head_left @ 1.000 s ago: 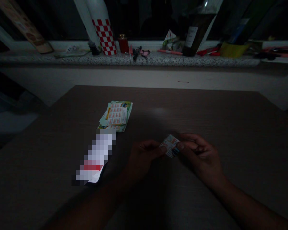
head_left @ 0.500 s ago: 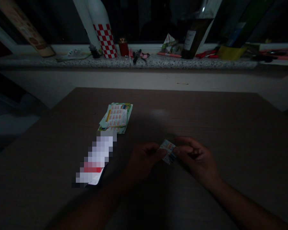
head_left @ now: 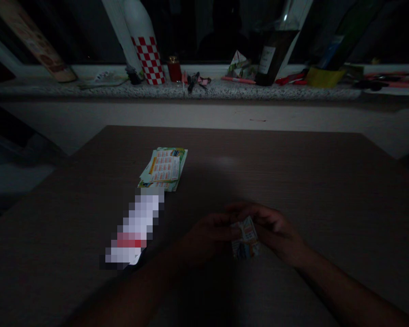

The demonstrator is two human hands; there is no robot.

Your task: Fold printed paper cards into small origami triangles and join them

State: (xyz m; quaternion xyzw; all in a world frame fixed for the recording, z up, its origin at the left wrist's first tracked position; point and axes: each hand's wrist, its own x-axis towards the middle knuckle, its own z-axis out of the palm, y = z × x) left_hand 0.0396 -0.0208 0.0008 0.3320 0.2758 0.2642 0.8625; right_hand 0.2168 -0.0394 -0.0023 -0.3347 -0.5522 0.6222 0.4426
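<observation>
Between both hands, over the lower middle of the table, is a small folded printed paper (head_left: 246,240) with orange, white and blue print and visible creases. My left hand (head_left: 209,234) grips its left side with closed fingers. On the other side, my right hand (head_left: 276,229) pinches the upper right edge, with thumb and fingertips meeting behind the top. Dim light hides some of the fingertips. A loose stack of printed paper slips (head_left: 164,167) in green and white, with rows of orange print, lies further back on the left.
A lit phone (head_left: 134,259) with a blurred screen lies left of my hands on the wooden table (head_left: 293,163). Along the stone windowsill (head_left: 231,92) stand a red-and-white checkered bottle (head_left: 148,59), a dark labelled bottle (head_left: 269,61), a red jar (head_left: 174,70) and a yellow holder (head_left: 324,77).
The folded paper has turned and come slightly nearer to me, showing a different face. My right hand's fingers have shifted inward over its top, closer to my left hand.
</observation>
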